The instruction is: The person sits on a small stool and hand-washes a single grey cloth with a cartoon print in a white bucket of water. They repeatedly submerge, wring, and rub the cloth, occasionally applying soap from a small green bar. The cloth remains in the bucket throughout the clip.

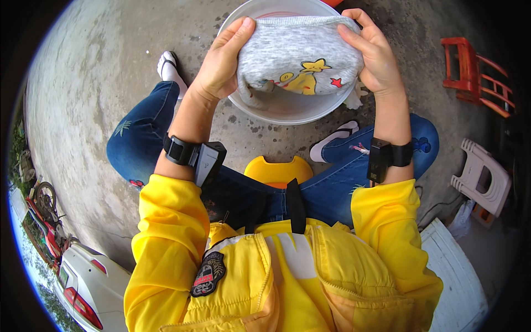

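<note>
A grey heather knit garment [282, 50] with a ribbed edge and a yellow star print hangs stretched between my two hands. My left hand [226, 56] pinches its left upper corner, thumb on top. At the other corner, my right hand [371, 54] grips the cloth between thumb and fingers. Directly under the garment stands a round, pale plastic basin [290, 118] on the floor; the cloth hides most of its inside. A crumpled whitish thing [354, 99] shows beside the basin, below my right hand.
A yellow plastic stool [278, 170] is beneath me. On the right are a red-orange chair [466, 70], a beige plastic stool [483, 176] and a white board [452, 274]. A white car [89, 286] and a red motorcycle [47, 230] stand left. The concrete floor [91, 83] has dark spots.
</note>
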Tool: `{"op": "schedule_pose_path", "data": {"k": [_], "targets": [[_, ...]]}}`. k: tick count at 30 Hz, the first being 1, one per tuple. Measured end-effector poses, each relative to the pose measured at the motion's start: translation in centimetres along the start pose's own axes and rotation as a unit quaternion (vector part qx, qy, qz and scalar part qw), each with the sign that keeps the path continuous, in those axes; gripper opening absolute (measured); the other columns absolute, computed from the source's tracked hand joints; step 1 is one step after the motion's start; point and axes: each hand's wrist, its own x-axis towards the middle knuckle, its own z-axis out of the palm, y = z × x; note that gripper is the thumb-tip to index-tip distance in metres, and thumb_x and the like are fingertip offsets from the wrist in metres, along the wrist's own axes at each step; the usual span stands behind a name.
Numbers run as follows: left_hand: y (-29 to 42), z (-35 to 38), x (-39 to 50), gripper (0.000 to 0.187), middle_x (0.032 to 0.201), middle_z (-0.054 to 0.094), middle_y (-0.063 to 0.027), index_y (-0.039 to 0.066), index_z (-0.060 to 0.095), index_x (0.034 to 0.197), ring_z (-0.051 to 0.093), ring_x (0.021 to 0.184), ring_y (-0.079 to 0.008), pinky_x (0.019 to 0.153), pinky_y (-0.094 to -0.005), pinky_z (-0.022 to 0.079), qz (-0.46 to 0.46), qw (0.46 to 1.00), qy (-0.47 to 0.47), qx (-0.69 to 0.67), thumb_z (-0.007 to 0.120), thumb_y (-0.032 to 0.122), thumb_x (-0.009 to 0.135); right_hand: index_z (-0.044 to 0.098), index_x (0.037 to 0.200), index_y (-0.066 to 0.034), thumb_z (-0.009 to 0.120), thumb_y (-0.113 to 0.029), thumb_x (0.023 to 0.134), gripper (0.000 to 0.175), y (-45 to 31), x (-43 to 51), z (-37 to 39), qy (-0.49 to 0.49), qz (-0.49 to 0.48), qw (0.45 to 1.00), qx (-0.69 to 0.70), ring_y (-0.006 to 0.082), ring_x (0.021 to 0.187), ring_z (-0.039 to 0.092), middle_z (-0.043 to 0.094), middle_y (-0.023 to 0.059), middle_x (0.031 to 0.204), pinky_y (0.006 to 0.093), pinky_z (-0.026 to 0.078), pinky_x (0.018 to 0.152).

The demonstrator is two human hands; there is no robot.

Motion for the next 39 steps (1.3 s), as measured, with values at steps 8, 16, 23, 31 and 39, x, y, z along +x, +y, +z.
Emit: {"op": "schedule_pose_path", "data": {"k": [8,16,23,31,39], "targets": [[-0.2,-0.1,-0.4,0.059,0.113,0.063,-0.0212,-0.006,0.051,0.125,0.063,0.103,-0.026,0.088,-0.035,0.053,-0.068,0.995,-0.056,0.038,0.071,0.029,0.083,0.053,0.109,-0.0058,0.063,-0.013,0.09,0.023,0.8,0.4,0.9,0.065,0.024,0.997,0.025,0.0116,0.092,0.061,0.064,0.0054,0.099,0.0274,0.049,0.08],[0.2,0.2,0.0,0.044,0.116,0.062,-0.0137,-0.001,0.053,0.125,0.062,0.104,-0.0227,0.092,-0.034,0.05,-0.097,0.995,0.002,0.008,0.067,0.007,0.084,0.054,0.106,-0.0037,0.068,-0.016,0.085,0.028,3.4,0.9,1.0,0.13,-0.026,0.977,-0.166,0.0143,0.09,0.061,0.063,0.0074,0.099,0.0289,0.049,0.078],[-1.9,2.9,5.3,0.04,0.103,0.066,-0.013,0.005,0.055,0.128,0.063,0.092,-0.0215,0.085,-0.032,0.05,-0.038,0.899,-0.069,0.43,0.056,0.008,0.088,0.062,0.086,-0.004,0.065,-0.014,0.084,0.011,3.0,1.0,-8.5,0.421,-0.243,0.81,-0.328,0.0192,0.074,0.065,0.067,0.0078,0.078,0.0324,0.051,0.069],[-15.9,1.8,10.6,0.044,0.109,0.06,-0.0261,0.009,0.049,0.13,0.058,0.101,-0.0426,0.086,-0.0453,0.045,-0.08,0.687,-0.226,0.686,0.052,0.015,0.087,0.04,0.139,-0.0161,0.055,-0.02,0.091,0.051,17.9,-3.9,-13.7,0.265,0.412,0.665,-0.564,0.0332,0.135,0.029,0.033,0.0098,0.146,0.0466,0.031,0.108],[-18.8,0.3,10.1,0.042,0.12,0.056,-0.0238,0.007,0.047,0.129,0.053,0.111,-0.0397,0.092,-0.0437,0.042,-0.199,0.635,-0.323,0.673,0.051,0.016,0.088,0.025,0.147,-0.0169,0.057,-0.015,0.087,0.069,26.7,-7.8,-14.8,0.274,0.322,0.577,-0.699,0.0373,0.13,0.035,0.036,0.0155,0.141,0.0487,0.031,0.103]]}}
